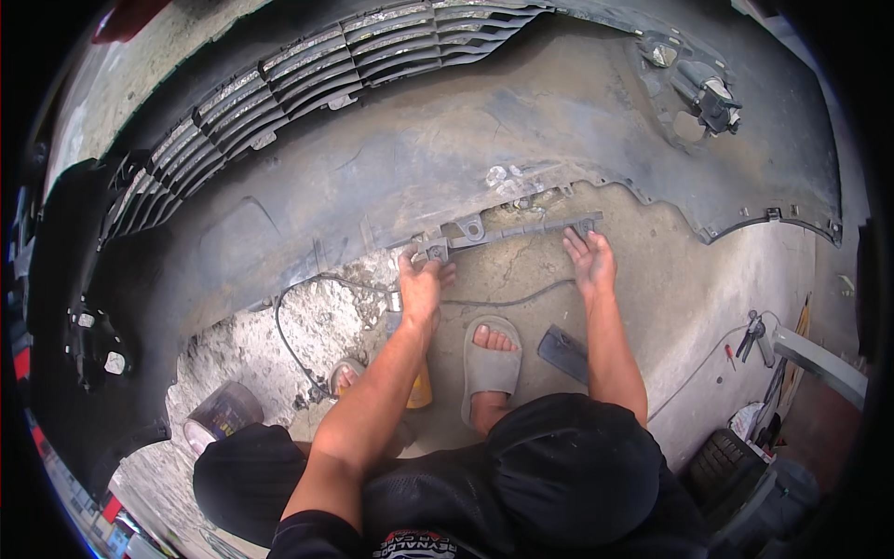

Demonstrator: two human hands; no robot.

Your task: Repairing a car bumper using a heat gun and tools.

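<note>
The left hand (421,284) grasps a grey bracket strip (507,228) along the bumper (466,140) edge; the right hand (591,261) presses it, fingers loose. A black cable (307,307), jar (222,410) and pliers (752,334) lie nearby.

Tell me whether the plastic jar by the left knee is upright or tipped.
Tipped. The jar lies on its side on the concrete floor, with its round end facing the lower left.
</note>
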